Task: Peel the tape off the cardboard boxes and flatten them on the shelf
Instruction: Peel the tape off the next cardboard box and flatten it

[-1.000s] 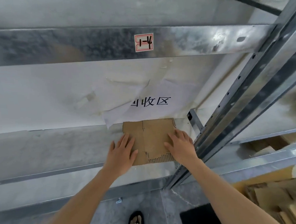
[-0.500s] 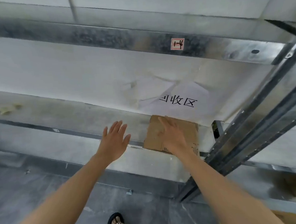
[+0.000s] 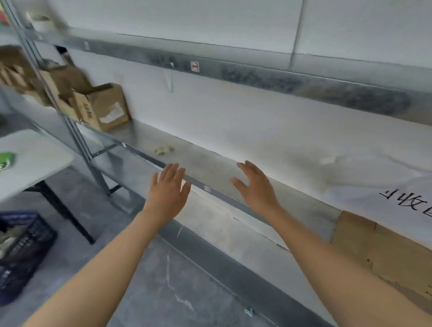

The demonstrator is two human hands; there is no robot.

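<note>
Cardboard sheet (image 3: 385, 256), already flat, lies on the shelf (image 3: 210, 163) well to the right of my right grip (image 3: 255, 186), out beside that forearm, with its torn edge toward the shelf front. A white paper sign (image 3: 414, 201) with handwritten characters sits just behind it against the wall. My right grip is released, fingers loosely spread and holding nothing, above the shelf surface; I cannot tell whether it touches the metal. My left grip (image 3: 169, 189) is released too, fingers straight and fanned, over the shelf's front rail, a little apart from the right one. Ahead of the left grip, farther along the shelf, a small crumpled scrap (image 3: 163, 149) rests on the metal. Beyond that, far to the left, an upright cardboard box (image 3: 102, 107) with raised flaps stands on the same shelf, just beside a metal upright (image 3: 54, 97), with more boxes (image 3: 14, 69) blurred past the post. Left of and below the left grip I see a white bench (image 3: 32, 154), and a dark blue crate (image 3: 13, 251) on the grey floor (image 3: 154, 281).
</note>
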